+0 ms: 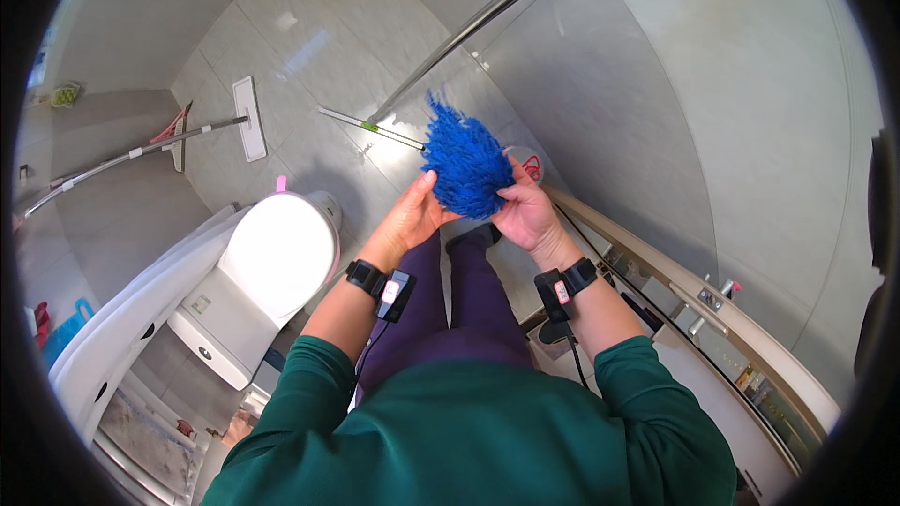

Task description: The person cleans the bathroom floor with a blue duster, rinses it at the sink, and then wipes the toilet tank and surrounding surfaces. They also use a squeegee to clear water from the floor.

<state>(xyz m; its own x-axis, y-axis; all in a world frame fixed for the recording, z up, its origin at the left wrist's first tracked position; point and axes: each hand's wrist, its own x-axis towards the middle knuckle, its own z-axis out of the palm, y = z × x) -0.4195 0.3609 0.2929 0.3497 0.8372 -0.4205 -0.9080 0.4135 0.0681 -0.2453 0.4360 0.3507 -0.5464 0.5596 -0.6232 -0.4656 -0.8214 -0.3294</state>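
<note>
In front of me I hold up a blue fluffy cloth or mop head (466, 161) of thick microfibre strands, between both hands. My left hand (415, 214) grips its lower left side, thumb pointing up along the edge. On the right side, the fingers and thumb of my right hand (526, 210) pinch the strands. A tuft at the top sticks up, apart from both hands. Its underside is turned away from view.
A toilet (281, 260) with its white lid down stands at left. Beyond it, a white flat mop (249, 119) leans by a broom (179, 145). Ahead, a floor squeegee (369, 127) touches the tiles beneath a long metal pole (485, 13). A vanity cabinet (717, 379) runs along the right.
</note>
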